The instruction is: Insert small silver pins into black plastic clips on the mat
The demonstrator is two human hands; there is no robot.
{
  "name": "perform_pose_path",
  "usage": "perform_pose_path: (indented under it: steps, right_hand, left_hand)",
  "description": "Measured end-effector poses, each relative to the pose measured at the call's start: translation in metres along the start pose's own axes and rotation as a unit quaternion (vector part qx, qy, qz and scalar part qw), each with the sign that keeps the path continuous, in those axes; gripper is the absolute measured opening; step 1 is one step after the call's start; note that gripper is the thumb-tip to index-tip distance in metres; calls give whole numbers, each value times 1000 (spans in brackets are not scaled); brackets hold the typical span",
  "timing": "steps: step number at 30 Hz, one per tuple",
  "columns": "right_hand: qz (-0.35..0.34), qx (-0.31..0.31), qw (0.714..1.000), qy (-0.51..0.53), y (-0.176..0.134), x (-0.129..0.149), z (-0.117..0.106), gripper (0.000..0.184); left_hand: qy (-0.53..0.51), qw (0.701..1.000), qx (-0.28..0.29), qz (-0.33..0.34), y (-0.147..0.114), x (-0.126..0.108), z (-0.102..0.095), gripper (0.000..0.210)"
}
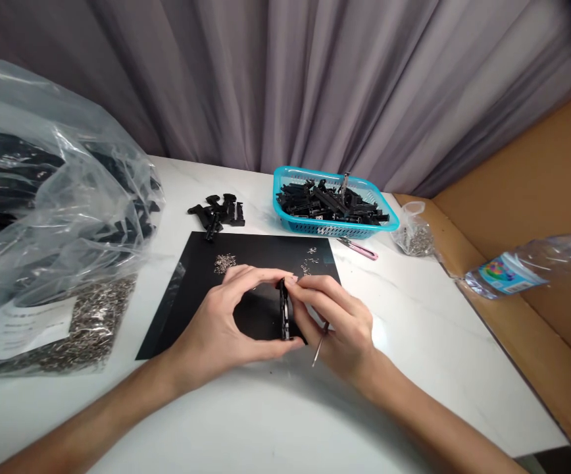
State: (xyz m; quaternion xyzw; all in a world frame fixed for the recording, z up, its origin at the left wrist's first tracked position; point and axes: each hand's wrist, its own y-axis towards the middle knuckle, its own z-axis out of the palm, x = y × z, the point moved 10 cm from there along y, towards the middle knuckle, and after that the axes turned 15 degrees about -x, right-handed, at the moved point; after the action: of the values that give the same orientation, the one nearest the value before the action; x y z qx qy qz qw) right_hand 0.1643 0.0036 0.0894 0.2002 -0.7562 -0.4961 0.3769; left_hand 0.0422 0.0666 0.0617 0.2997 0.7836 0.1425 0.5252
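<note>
Between its thumb and index finger, my left hand [216,322] grips a narrow black plastic part [284,309] by its two ends, standing on edge above the black mat [172,309]. My right hand [337,322] is closed, its fingertips against the upper right side of that part. A thin metal tool [320,345] pokes out of the right hand toward me; its other end is hidden by the fingers. On the mat behind my hands lie a pile of tiny metal pieces [225,263] and a looser scatter of small metal pieces [310,260].
Black plastic parts [216,214] lie loose behind the mat. A blue basket [335,230] of similar parts stands behind right, near a pink cutter [362,250] and a small bag [414,234]. Large clear bags [63,197] fill the left. A bottle [512,270] lies right, by cardboard [527,171].
</note>
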Motion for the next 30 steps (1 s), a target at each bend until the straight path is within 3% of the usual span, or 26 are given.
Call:
perform_pose_path:
  steps: [8,13,17,21,25,30]
  right_hand:
    - [19,52,998,32,3,-6,8,19]
    - [112,119,985,59,14,-24,5,23]
    - [160,101,981,28,21,-42,-9,41]
    - [214,89,973,9,17,-61,-13,48]
    - [318,85,935,130,9,-69,-5,37]
    - [355,87,913,184,6,-67,5,26]
  left_hand:
    - [6,1000,18,-11,1,3,2,62]
    - [-7,999,15,-48,-1,14,1,69]
    - [-17,997,43,-63,-2,14,7,65]
    - [-15,994,58,-93,0,16,9,64]
    - [-12,993,62,-104,2,19,9,62]
    - [-17,992,58,-107,1,19,9,62]
